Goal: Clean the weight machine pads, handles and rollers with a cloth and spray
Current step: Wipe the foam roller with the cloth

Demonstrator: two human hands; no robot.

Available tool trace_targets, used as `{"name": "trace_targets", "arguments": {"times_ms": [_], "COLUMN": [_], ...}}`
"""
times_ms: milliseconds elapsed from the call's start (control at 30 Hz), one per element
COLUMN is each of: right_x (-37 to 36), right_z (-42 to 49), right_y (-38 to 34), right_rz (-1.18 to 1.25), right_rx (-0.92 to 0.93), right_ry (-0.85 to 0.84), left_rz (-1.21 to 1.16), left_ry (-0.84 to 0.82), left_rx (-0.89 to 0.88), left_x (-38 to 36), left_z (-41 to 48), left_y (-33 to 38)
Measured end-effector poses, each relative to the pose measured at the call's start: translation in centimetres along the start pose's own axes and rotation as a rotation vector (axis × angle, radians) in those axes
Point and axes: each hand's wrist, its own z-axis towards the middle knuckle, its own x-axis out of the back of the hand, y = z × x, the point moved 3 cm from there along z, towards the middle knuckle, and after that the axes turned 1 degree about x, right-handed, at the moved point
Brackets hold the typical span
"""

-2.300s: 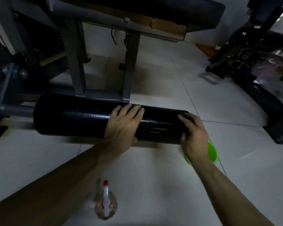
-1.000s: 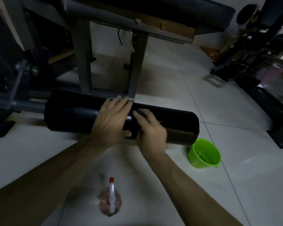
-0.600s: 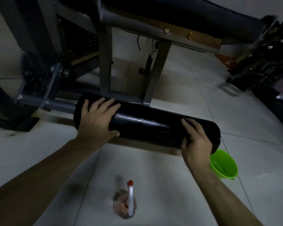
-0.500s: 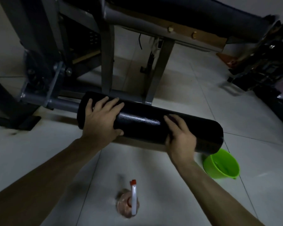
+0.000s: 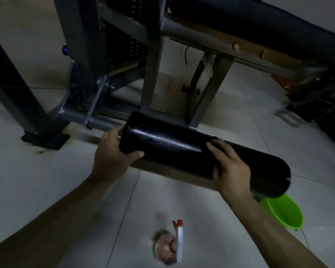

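**A:** What is different from a moment ago?

**B:** The left hand (image 5: 110, 151) was lying on top of the roller (image 5: 172, 144), and it has gone to the left end. Now its fingers curl behind the end face and the thumb presses the front, so it clasps the roller. The right hand (image 5: 230, 169) has slid back from the right end toward the middle. Its fingers are nearly straight and press flat on the black skin.

**A:** Does it hold the cloth?

**B:** I cannot tell (something dark shows at the fingertips, but the light is poor). I judge that the wiping strokes go on, and that the left grip stops the roller from turning.

**A:** Where is the roller itself?

**B:** Low over the floor (image 5: 37, 171), on the grey axle (image 5: 103, 124) of the machine, in front of a frame leg (image 5: 151, 74).

**A:** And around it?

**B:** The spray bottle (image 5: 172, 246) stands on the floor between the two arms, near the person. A green bucket (image 5: 284, 211) sits on the floor just under the roller's right end. It is close to the right forearm, so a long stroke could knock it.
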Motion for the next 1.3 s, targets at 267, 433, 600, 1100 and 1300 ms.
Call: {"name": "trace_targets", "arguments": {"times_ms": [267,433,600,1100,1300], "right_x": [-6.1,-8.6,-5.2,-8.8,-2.7], "right_z": [5.6,9.0,6.0,7.6,1.8], "right_y": [-11.1,-16.8,-10.1,-16.1,-4.2], "right_rz": [0.106,0.167,0.055,0.135,-0.023], "right_rx": [0.209,0.400,0.458,0.460,0.321], "right_ry": [-0.048,-0.152,-0.160,-0.148,-0.092], "left_rz": [-0.072,-0.051,-0.035,0.000,0.047], "left_ry": [-0.014,-0.059,-0.065,-0.080,-0.065], "left_rx": [0.014,-0.045,0.022,-0.044,0.021], "left_x": [-0.1,0.3,0.4,1.2,0.6], "left_z": [0.0,0.6,0.8,1.5,0.6], "left_y": [-0.9,-0.8,-0.5,0.5,1.4]}}
